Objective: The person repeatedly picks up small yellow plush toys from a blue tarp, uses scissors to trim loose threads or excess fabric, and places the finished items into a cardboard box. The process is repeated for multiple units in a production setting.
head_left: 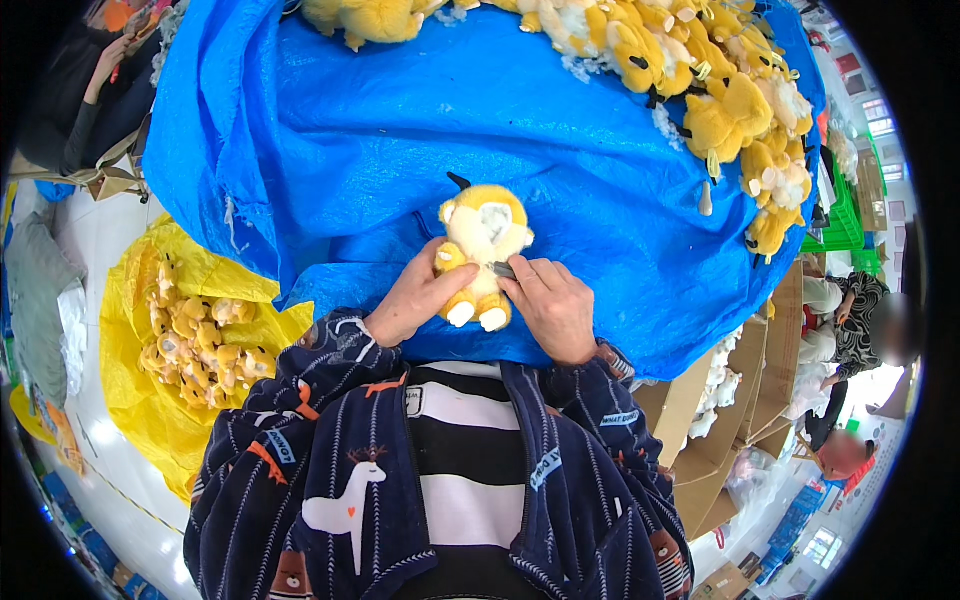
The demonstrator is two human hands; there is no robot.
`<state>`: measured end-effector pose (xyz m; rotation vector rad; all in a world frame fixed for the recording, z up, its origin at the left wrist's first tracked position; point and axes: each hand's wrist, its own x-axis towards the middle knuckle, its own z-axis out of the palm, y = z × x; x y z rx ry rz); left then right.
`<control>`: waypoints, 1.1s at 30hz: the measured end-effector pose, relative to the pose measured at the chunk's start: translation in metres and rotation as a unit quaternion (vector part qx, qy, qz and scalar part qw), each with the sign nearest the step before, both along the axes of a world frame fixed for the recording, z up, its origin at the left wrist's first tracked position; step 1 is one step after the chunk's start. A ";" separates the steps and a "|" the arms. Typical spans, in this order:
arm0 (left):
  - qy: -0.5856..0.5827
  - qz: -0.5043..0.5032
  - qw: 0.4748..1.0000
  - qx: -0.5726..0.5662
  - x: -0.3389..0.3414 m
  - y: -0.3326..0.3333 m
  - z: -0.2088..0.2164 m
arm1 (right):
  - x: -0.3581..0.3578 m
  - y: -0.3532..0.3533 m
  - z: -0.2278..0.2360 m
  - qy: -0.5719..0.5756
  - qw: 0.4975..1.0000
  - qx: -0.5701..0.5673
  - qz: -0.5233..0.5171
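A yellow and cream plush toy [486, 232] lies belly up on the blue sheet in front of me, with a black tuft at its head. Its face is a whitish patch whose details I cannot make out. My left hand [412, 295] is closed round the toy's side, thumb on the belly. From the other side, my right hand [551, 306] pinches a small dark grey tool [502, 270] against the toy's middle; the fingers hide most of it, so its kind is unclear.
Many similar plush toys [725, 115] are heaped at the far right of the blue sheet [400, 140]. More lie in a yellow sack [125, 340] on the left floor. Cardboard boxes [765, 370] stand at the right, with other people beyond. Another person's hand [108, 62] shows far left.
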<state>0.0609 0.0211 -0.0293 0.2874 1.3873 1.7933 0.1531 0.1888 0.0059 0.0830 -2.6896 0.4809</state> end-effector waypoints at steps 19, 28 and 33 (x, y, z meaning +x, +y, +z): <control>-0.028 0.086 0.994 0.060 -0.003 -0.001 -0.005 | -0.001 0.000 -0.002 -0.135 0.723 -0.677 -0.026; -0.061 0.082 0.993 0.057 -0.002 0.000 -0.004 | 0.009 -0.009 0.011 -0.028 0.986 -0.150 -0.067; -0.025 0.063 0.997 0.031 0.001 0.001 0.001 | 0.001 -0.008 0.010 0.009 0.999 -0.040 -0.028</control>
